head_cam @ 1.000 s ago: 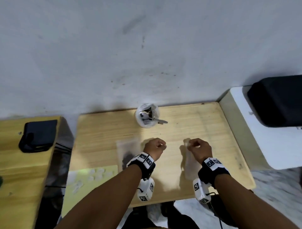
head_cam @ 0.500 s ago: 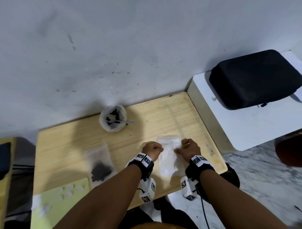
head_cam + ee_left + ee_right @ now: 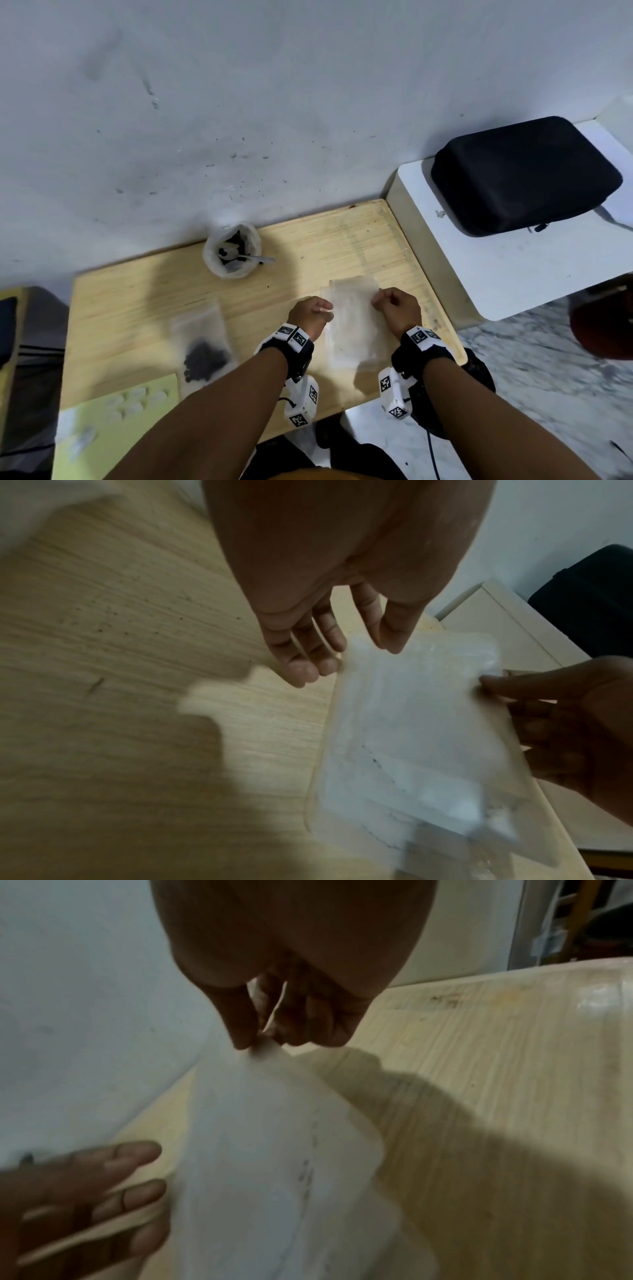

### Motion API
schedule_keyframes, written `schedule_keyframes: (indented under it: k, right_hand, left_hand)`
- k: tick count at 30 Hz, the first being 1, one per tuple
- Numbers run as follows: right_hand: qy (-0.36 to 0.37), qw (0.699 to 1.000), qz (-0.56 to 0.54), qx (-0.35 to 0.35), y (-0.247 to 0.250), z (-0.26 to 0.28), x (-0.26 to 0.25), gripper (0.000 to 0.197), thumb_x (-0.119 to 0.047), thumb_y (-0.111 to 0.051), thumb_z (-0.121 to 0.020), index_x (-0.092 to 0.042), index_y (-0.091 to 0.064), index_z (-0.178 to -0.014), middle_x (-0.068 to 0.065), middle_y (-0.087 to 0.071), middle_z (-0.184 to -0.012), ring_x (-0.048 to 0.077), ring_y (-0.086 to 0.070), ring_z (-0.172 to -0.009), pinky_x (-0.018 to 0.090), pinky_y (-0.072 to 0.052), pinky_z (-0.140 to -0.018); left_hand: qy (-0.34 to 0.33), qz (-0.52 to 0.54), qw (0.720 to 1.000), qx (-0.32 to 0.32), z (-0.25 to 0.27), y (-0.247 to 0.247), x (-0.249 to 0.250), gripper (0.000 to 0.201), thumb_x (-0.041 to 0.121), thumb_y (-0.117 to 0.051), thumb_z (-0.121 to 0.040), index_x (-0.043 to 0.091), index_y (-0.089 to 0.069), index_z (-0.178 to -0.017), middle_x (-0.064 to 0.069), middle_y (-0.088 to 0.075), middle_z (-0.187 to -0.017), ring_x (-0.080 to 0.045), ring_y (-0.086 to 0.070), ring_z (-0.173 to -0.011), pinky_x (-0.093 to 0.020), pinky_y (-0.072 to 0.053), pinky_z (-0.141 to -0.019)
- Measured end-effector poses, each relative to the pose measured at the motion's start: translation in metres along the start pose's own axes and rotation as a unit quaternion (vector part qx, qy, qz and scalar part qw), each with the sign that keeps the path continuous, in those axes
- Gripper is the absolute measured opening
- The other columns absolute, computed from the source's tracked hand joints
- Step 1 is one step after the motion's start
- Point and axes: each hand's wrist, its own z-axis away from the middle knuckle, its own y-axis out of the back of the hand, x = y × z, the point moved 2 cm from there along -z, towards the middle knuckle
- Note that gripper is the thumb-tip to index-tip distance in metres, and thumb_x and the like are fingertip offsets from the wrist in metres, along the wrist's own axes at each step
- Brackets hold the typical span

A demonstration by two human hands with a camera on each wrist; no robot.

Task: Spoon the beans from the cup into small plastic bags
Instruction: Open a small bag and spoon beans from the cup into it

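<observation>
A white cup (image 3: 233,251) of dark beans stands at the back of the wooden table (image 3: 137,308), with a metal spoon (image 3: 255,259) resting in it. One clear bag with dark beans (image 3: 202,346) lies flat, left of my arms. I hold an empty clear plastic bag (image 3: 352,322) a little above the table's front right part. My left hand (image 3: 313,313) pinches its upper left corner, thumb (image 3: 394,631) on the plastic bag (image 3: 411,710). My right hand (image 3: 394,305) pinches the upper right corner; its fingertips (image 3: 246,1039) close on the bag (image 3: 274,1150).
A black zipped case (image 3: 524,174) sits on a white side table (image 3: 548,274) to the right. A yellow-green sheet (image 3: 113,421) with small white pieces lies at the table's front left. The grey wall runs just behind the cup.
A second ago only my right hand held the bag and my left was a fist apart from it. Now both hands hold it, and my head has turned right.
</observation>
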Motion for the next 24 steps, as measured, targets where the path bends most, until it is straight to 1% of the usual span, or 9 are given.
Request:
schedule_keyframes:
  k: [2, 4, 7, 10, 13, 16, 18, 20, 24]
  right_hand:
    - [-0.013, 0.997, -0.062, -0.034, 0.002, 0.002, -0.012, 0.023, -0.002, -0.066, -0.078, -0.019, -0.068, -0.063, -0.002, -0.067, -0.073, 0.018, -0.058, -0.069, 0.024, -0.046, -0.059]
    - [-0.034, 0.994, -0.076, -0.074, 0.002, 0.006, -0.026, 0.023, 0.0, -0.066, -0.078, -0.018, -0.065, -0.066, 0.0, -0.056, -0.062, 0.016, -0.041, -0.052, 0.019, -0.03, -0.046]
    - [-0.045, 0.986, -0.065, -0.147, -0.004, 0.008, -0.044, 0.023, 0.0, -0.068, -0.078, -0.018, -0.058, -0.068, 0.003, -0.041, -0.059, 0.016, -0.03, -0.047, 0.02, -0.019, -0.047]
    - [-0.008, 0.98, 0.006, -0.198, -0.018, 0.013, -0.069, 0.025, 0.001, -0.072, -0.078, -0.018, -0.059, -0.087, 0.005, -0.049, -0.066, 0.015, -0.038, -0.049, 0.019, -0.025, -0.043]
    - [0.086, 0.983, 0.029, -0.161, -0.036, 0.018, -0.102, 0.04, 0.0, -0.076, -0.073, -0.023, -0.065, -0.104, 0.0, -0.066, -0.084, 0.015, -0.062, -0.074, 0.023, -0.047, -0.06]
    - [0.122, 0.976, 0.053, -0.174, -0.062, 0.018, -0.132, 0.027, -0.002, -0.073, -0.073, -0.025, -0.074, -0.088, -0.002, -0.073, -0.081, 0.015, -0.068, -0.083, 0.031, -0.053, -0.079]
    - [0.126, 0.958, 0.111, -0.232, -0.082, 0.025, -0.152, 0.022, -0.002, -0.072, -0.072, -0.022, -0.077, -0.079, -0.002, -0.072, -0.077, 0.018, -0.063, -0.08, 0.026, -0.051, -0.068]
    - [0.118, 0.938, 0.156, -0.285, -0.099, 0.039, -0.172, 0.017, -0.002, -0.071, -0.074, -0.016, -0.077, -0.081, 0.001, -0.063, -0.073, 0.018, -0.048, -0.069, 0.02, -0.034, -0.051]
    - [0.097, 0.918, 0.146, -0.355, -0.129, 0.056, -0.199, 0.014, -0.002, -0.072, -0.075, -0.014, -0.075, -0.08, 0.004, -0.049, -0.07, 0.016, -0.031, -0.06, 0.021, -0.021, -0.05]
  left_hand:
    - [-0.029, 0.019, 0.999, 0.016, 0.005, 0.005, 0.008, 0.014, 0.013, -0.073, -0.077, 0.026, -0.07, -0.08, 0.003, -0.062, -0.098, -0.015, -0.06, -0.09, -0.023, -0.043, -0.077]
    - [-0.056, 0.046, 0.997, 0.023, 0.008, 0.012, 0.017, 0.018, 0.014, -0.075, -0.075, 0.031, -0.07, -0.074, 0.0, -0.065, -0.102, -0.017, -0.064, -0.088, -0.024, -0.045, -0.072]
    - [-0.096, 0.061, 0.992, 0.051, 0.01, 0.03, 0.031, 0.024, 0.008, -0.074, -0.075, 0.031, -0.069, -0.071, -0.004, -0.069, -0.094, -0.018, -0.063, -0.082, -0.023, -0.046, -0.07]
    - [-0.141, 0.044, 0.986, 0.079, 0.011, 0.054, 0.042, 0.03, 0.0, -0.068, -0.077, 0.029, -0.068, -0.069, -0.005, -0.072, -0.088, -0.021, -0.067, -0.084, -0.023, -0.051, -0.074]
    - [-0.163, 0.006, 0.983, 0.086, 0.017, 0.085, 0.049, 0.02, -0.002, -0.065, -0.079, 0.016, -0.072, -0.078, -0.003, -0.069, -0.085, -0.004, -0.062, -0.071, -0.004, -0.043, -0.062]
    - [-0.194, -0.044, 0.976, 0.085, 0.025, 0.12, 0.053, 0.018, -0.002, -0.063, -0.079, 0.011, -0.074, -0.084, -0.003, -0.072, -0.09, -0.006, -0.061, -0.075, 0.0, -0.04, -0.064]
    - [-0.192, -0.059, 0.976, 0.087, 0.033, 0.144, 0.051, 0.019, -0.001, -0.062, -0.079, 0.012, -0.074, -0.085, -0.001, -0.071, -0.09, -0.013, -0.063, -0.08, -0.003, -0.04, -0.061]
    - [-0.18, -0.076, 0.975, 0.1, 0.039, 0.167, 0.049, 0.02, 0.002, -0.061, -0.078, 0.015, -0.074, -0.085, -0.001, -0.071, -0.09, -0.014, -0.062, -0.078, -0.007, -0.042, -0.062]
    - [-0.176, -0.134, 0.947, 0.231, 0.054, 0.207, 0.036, 0.017, 0.019, -0.067, -0.072, 0.031, -0.069, -0.084, 0.009, -0.066, -0.106, -0.013, -0.058, -0.101, -0.03, -0.046, -0.087]
